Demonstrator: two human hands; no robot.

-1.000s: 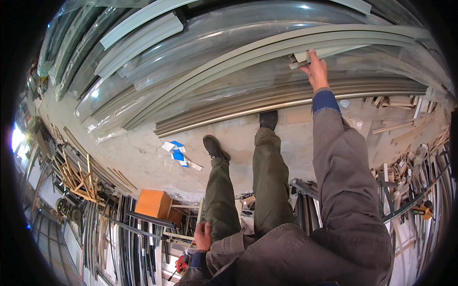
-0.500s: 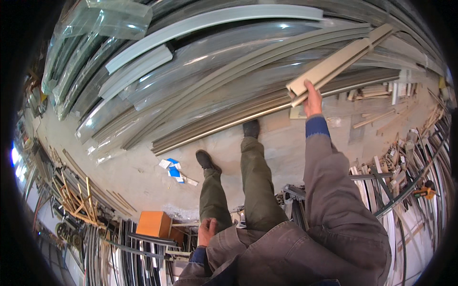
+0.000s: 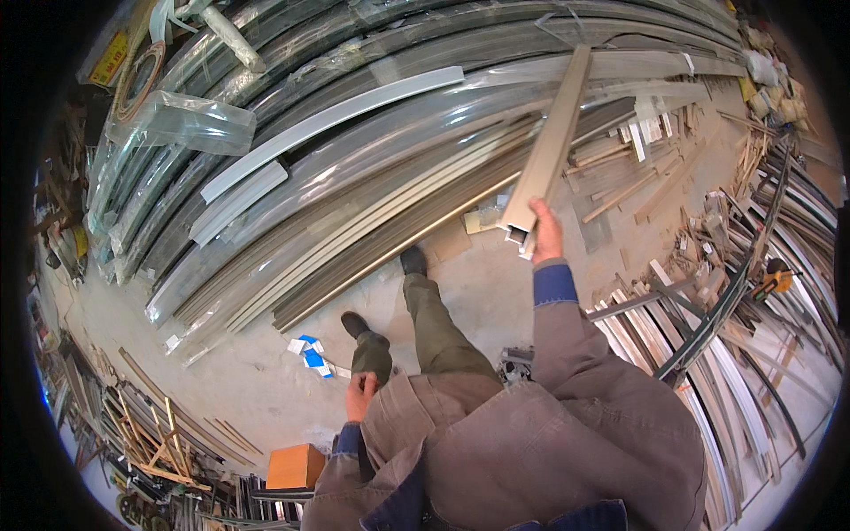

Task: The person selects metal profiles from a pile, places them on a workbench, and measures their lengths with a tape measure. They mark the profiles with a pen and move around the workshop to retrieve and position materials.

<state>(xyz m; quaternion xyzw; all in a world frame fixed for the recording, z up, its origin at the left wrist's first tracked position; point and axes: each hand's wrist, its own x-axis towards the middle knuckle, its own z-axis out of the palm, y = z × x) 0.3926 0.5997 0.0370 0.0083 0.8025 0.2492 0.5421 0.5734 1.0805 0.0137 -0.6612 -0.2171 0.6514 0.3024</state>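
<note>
My right hand (image 3: pixel 547 232) grips the near end of a long beige channel profile (image 3: pixel 553 133), thumb on top. The profile slants away to the far right, above the stacks on the floor, and its open hollow end shows by my fingers. My left hand (image 3: pixel 359 395) hangs low beside my left leg with its fingers curled together; whether anything is in them is hidden. Beyond my feet lies a bundle of brown and cream profiles (image 3: pixel 372 239). Farther off are a long white profile (image 3: pixel 345 124) and a short white profile (image 3: pixel 239 202), resting on plastic-wrapped lengths.
Blue-and-white paper scraps (image 3: pixel 312 357) lie on the floor near my left foot. An orange box (image 3: pixel 295 466) stands at the lower left, and wooden offcuts (image 3: pixel 159 434) are left of it. Racked strips (image 3: pixel 708 372) and a yellow power tool (image 3: pixel 772 281) are at the right.
The held profile has swung to a steeper angle, and my right hand has moved left and slightly nearer. My view has turned and shifted right. My left hand stays low by my leg.
</note>
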